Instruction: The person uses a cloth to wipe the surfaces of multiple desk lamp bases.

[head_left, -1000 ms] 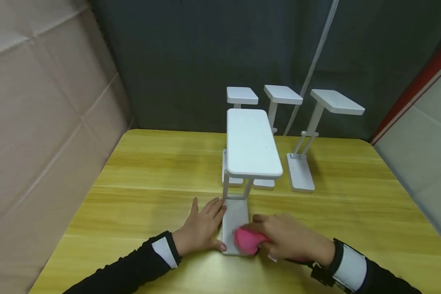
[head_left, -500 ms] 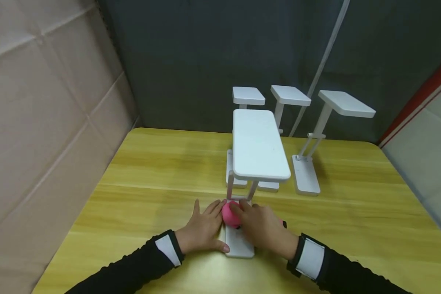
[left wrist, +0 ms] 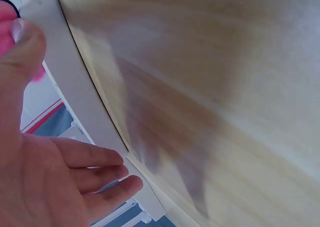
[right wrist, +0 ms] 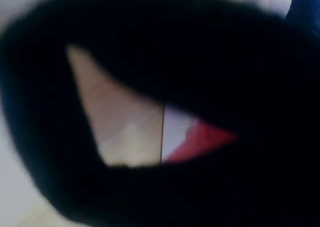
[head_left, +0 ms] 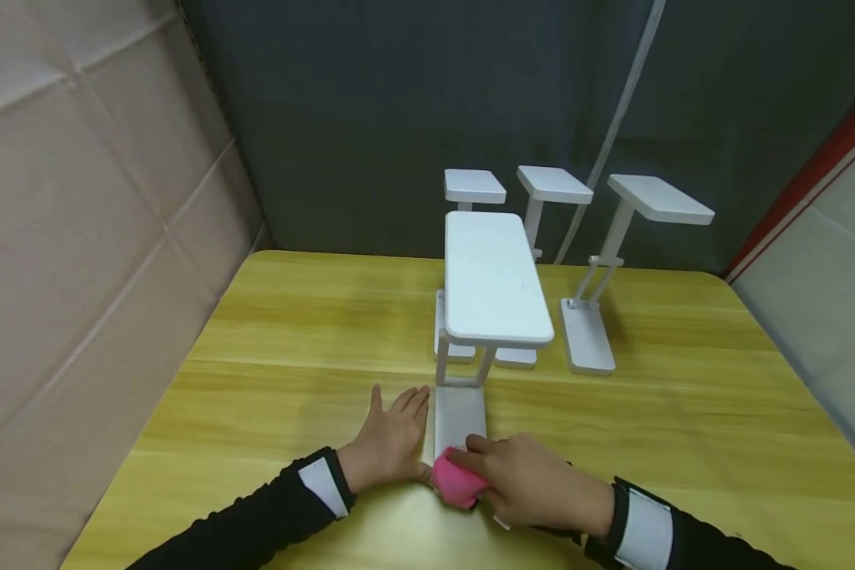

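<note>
A white folding stand (head_left: pixel 499 277) faces me, its long top plate raised on two legs above a flat base (head_left: pixel 460 416). My right hand (head_left: pixel 527 483) grips a soft pink cloth (head_left: pixel 458 480) with a dark edge, pressed over the near end of that base. Along the base's left side lies my left hand (head_left: pixel 392 443), fingers straight and spread, its thumb by the near corner next to the cloth. In the left wrist view the left palm and fingers (left wrist: pixel 95 157) show beside the base's edge. A blurred black loop (right wrist: pixel 45 137) hides most of the right wrist view.
Behind the front stand are three similar white stands: a left one (head_left: pixel 474 185), a middle one (head_left: pixel 554 184) and a right one (head_left: pixel 587 336). All stand on the yellow wood-grain table (head_left: pixel 292 317). A dark curtain (head_left: pixel 370 127) hangs behind, and a pale wall covering (head_left: pixel 100 237) rises at left.
My right hand wiped the pink cloth from the near end of the base up toward the legs, then back down to the near end. My left hand stayed at the base's side.
</note>
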Tool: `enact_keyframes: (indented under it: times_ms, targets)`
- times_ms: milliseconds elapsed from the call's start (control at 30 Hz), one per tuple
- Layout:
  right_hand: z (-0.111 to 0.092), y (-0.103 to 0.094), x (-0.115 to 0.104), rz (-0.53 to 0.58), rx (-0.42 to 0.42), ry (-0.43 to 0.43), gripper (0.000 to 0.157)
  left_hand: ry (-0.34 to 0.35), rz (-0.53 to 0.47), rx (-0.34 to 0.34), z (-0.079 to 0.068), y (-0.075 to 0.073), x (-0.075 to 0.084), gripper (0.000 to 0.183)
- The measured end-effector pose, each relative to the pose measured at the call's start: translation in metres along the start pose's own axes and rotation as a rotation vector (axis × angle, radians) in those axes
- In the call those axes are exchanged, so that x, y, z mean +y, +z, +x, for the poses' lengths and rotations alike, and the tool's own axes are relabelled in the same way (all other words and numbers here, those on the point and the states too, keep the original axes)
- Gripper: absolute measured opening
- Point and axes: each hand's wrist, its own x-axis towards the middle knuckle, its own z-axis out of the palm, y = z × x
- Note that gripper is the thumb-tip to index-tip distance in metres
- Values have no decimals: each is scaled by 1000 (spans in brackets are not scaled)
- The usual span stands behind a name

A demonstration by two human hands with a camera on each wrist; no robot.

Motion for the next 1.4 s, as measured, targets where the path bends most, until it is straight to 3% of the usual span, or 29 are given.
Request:
enact_keyframes:
  times_ms: [133,233,400,533,667,800,1033,1200,1300,1400]
  targets:
    - [-9,-11,10,162,-100,-88,53,4,-58,47,-2,4,1,114]
    - [-8,-29,20,212,-106,-75,57,12,-117,66,-4,5,1,112]
    - [7,-40,39,-2,48,120,52,14,-155,59,-4,4,0,107]
    - [14,-18,45,-251,86,227,51,27,-150,34,-4,3,3,106]
    - [13,3,40,-335,150,258,51,35,-118,28,-2,1,5,107]
    - [9,4,32,-270,174,246,46,29,-92,31,-1,-1,5,108]
    - [-8,-6,13,-113,-17,219,48,34,-103,31,-1,-3,3,108]
    - [-19,-7,2,-30,-101,198,52,36,-106,35,0,-4,2,108]
    - [-23,-8,-2,35,-145,154,54,30,-103,33,0,-4,2,109]
    - [-24,-12,0,148,-198,56,55,26,-111,28,1,-3,2,109]
